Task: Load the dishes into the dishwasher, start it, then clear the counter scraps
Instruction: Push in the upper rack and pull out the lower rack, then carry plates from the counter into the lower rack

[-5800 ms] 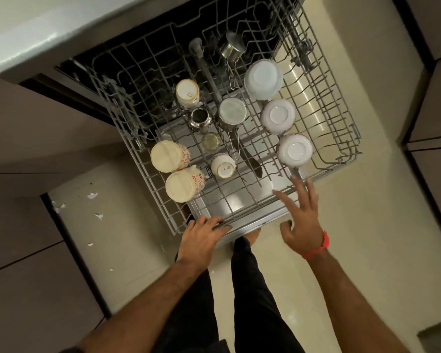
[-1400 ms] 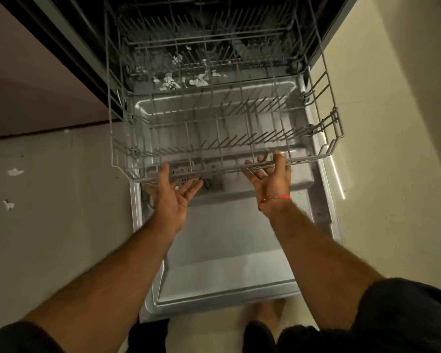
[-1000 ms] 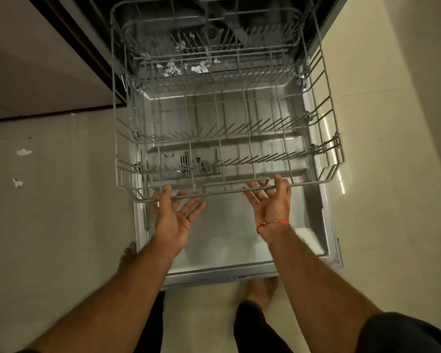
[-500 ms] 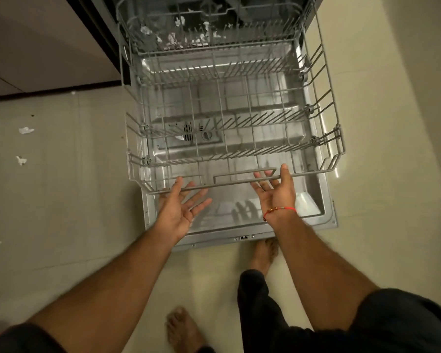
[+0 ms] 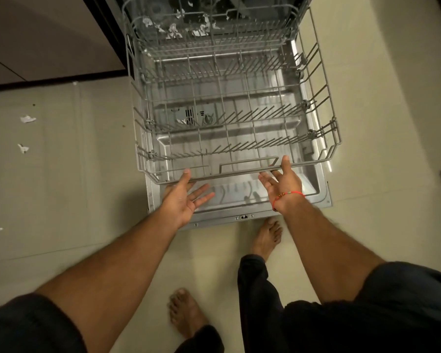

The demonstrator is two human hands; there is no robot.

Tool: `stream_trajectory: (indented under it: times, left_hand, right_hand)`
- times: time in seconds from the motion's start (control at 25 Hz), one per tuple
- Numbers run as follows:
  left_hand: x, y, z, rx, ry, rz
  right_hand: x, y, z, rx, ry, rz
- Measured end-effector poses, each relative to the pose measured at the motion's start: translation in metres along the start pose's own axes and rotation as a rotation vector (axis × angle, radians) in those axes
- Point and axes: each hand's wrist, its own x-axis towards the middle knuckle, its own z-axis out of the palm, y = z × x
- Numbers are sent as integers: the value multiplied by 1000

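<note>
Both palms up, fingers straight: left hand (image 5: 186,197) and right hand (image 5: 283,184) hook front rail of empty lower rack (image 5: 234,171), not clenched. Rack now drawn fully over open dishwasher door (image 5: 239,215) versus half-out before; ready for loading.

Pale floor tiles (image 5: 61,200) spread under me; white paper scraps (image 5: 28,119) lie on them just below the brown cabinet fronts (image 5: 36,42).
</note>
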Motion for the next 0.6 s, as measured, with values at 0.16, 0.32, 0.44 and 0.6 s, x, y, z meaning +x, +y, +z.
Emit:
stream_trajectory:
  times: [0.16, 0.32, 0.44, 0.6]
  left_hand:
    - [-28, 4, -18, -11, 113, 16]
    - [-101, 19, -40, 125, 168, 69]
    - [-175, 50, -54, 216, 64, 153]
    - [-295, 106, -74, 195, 30, 205]
  right_hand:
    - [-33, 4, -21, -69, 32, 53]
    - [-106, 0, -14, -163, 109, 22]
    - [-188, -13, 19, -187, -56, 24]
    - [-316, -30, 89, -214, -257, 72]
